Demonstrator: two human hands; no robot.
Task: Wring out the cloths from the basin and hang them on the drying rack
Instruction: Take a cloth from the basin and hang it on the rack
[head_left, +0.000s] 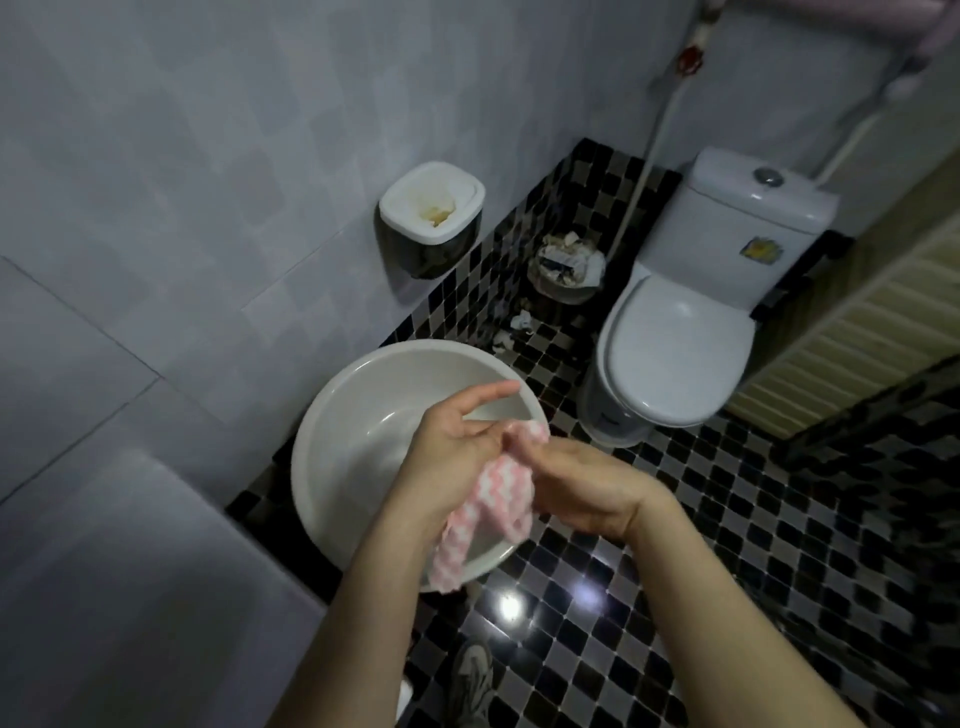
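One pink-and-white cloth is held between both hands above the near rim of the basin. Left hand: forefinger straight, other fingers curled on the cloth. Right hand: fingers closed round its upper end. The lower tail hangs loose. Judgement: gather the tail, counter-twist, and let the drips fall in the bowl. No rack is identifiable beyond the toilet.

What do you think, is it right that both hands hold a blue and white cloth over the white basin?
Not quite. The cloth is pink and white, not blue and white, as the head view shows. The left hand and the right hand do hold it over the white basin.
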